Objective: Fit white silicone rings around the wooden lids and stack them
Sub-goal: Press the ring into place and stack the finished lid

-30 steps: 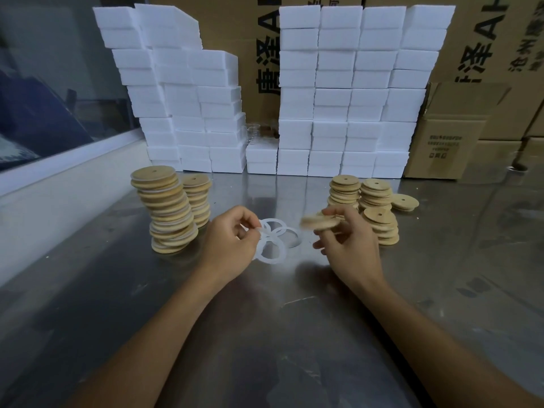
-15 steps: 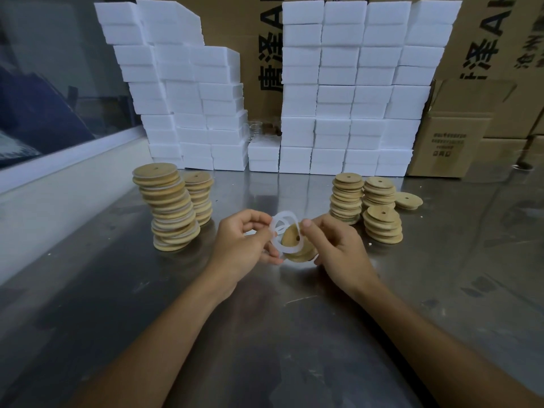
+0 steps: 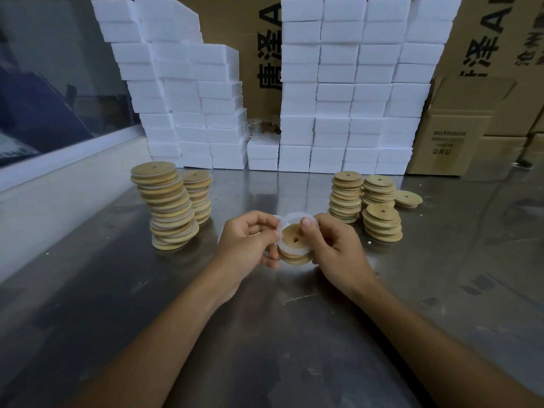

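Pinching ring [image 3: 296, 219] around lid [image 3: 294, 240], both hands; lid's lower edge hidden behind left hand [image 3: 245, 245], right hand [image 3: 338, 245].

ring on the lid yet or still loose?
Partly on. The white silicone ring loops the wooden lid, but its top arcs above the lid's edge. Both the left hand and right hand pinch it.

Brushed metal table [image 3: 294, 334], dull sheen, smeared and scuffed, throwing soft reflections; the wooden lid [image 3: 294, 241] pale, matt, grain faint, a small hole at centre; the silicone ring [image 3: 297, 215] milky white, translucent, smooth; stacked lids [image 3: 172, 207] same raw matt wood, some edged in white; foam-like white blocks [image 3: 353, 83] matt and soft-looking; cardboard boxes [image 3: 453, 142] brown, flat, printed.
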`<action>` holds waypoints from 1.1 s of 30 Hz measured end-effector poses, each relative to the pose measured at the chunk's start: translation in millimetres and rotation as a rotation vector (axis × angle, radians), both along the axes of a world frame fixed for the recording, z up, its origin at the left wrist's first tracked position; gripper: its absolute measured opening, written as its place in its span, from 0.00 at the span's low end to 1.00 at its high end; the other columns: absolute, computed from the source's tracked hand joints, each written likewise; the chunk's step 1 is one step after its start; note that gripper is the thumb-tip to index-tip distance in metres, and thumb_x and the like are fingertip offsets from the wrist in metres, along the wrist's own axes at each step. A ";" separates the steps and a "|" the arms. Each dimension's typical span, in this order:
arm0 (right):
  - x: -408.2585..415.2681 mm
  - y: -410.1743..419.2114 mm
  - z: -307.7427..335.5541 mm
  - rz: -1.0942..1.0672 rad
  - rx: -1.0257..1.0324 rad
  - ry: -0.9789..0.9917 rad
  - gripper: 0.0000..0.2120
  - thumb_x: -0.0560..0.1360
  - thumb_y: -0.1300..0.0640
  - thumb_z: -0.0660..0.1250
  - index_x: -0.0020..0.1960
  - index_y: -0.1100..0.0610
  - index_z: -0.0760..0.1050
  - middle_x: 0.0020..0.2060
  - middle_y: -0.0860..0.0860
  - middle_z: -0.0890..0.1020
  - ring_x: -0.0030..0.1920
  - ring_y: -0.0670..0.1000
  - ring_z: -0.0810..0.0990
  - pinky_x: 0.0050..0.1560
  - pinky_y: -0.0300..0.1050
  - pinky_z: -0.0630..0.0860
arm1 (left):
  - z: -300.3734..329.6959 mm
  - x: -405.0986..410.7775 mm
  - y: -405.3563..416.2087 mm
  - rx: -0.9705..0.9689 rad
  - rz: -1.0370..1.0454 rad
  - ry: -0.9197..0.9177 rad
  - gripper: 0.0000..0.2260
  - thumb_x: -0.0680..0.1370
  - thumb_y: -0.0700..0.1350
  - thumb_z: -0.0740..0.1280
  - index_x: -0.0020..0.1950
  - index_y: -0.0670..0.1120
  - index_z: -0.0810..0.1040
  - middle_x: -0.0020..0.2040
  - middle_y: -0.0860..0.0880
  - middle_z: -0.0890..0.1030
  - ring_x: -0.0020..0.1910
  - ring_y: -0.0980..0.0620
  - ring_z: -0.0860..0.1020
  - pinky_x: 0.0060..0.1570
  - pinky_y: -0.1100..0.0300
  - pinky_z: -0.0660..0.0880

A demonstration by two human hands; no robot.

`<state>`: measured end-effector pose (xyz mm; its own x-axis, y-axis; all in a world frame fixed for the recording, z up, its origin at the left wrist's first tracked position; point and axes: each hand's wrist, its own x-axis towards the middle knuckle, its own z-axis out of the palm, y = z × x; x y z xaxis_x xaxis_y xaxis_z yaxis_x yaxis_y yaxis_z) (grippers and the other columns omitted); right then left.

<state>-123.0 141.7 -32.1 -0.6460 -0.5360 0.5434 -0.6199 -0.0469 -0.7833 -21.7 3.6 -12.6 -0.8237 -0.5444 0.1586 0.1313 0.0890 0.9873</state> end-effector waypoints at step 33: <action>0.4 1.6 1.1 0.010 -0.019 -0.088 0.02 0.79 0.54 0.67 0.48 0.53 0.76 0.38 0.53 0.85 0.37 0.53 0.84 0.36 0.58 0.82 | -15.3 -9.0 2.2 -0.185 0.147 0.050 0.03 0.77 0.42 0.70 0.44 0.47 0.83 0.43 0.49 0.85 0.44 0.52 0.85 0.39 0.52 0.83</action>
